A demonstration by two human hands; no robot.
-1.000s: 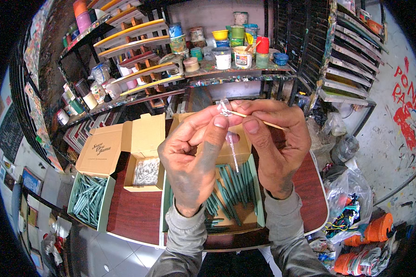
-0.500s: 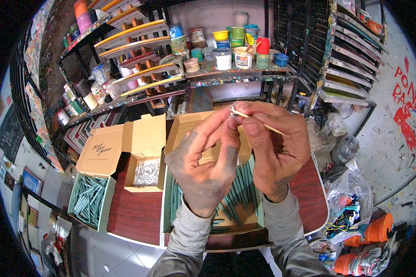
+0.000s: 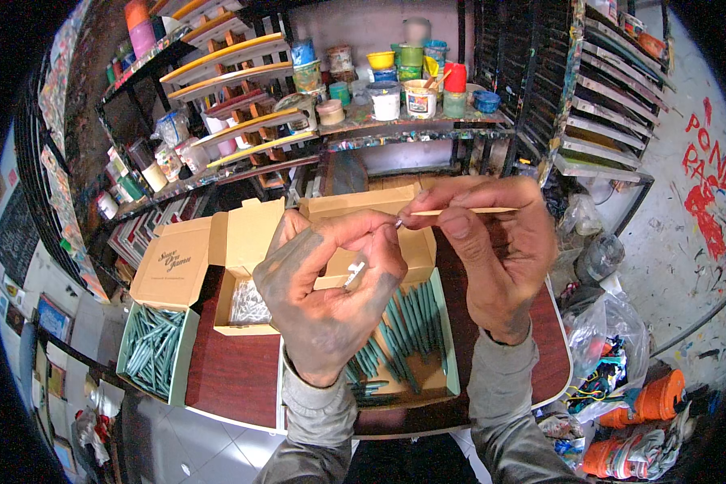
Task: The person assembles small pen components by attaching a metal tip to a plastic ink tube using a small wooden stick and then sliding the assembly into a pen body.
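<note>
**Right hand point(image 3: 496, 262) pinches a pale stick point(image 3: 496, 210) above an open box**

The right grip is clamped on the thin stick between thumb and fingers; it lies nearly level, its left end close to the left hand point(image 3: 323, 286). The left grip is together, pinching a white-marked film point(image 3: 355, 273) that shows between thumb and fingers, its marks too small to read. Whether stick and film touch cannot be told.

Below, on the dark red counter point(image 3: 234, 371), the large box point(image 3: 448, 347) holds teal sticks point(image 3: 411, 323). To its left, a small brown box point(image 3: 247, 329) holds clear pieces with white marks. Farther left, a pale green box point(image 3: 184, 363) is full of teal sticks; its brown lid point(image 3: 169, 278) carries dark script with a finer line beneath. Behind, a tub point(image 3: 420, 98) on the shelf wears a printed label. Big red letters point(image 3: 706, 189) are painted on the right-hand wall point(image 3: 678, 282).
</note>
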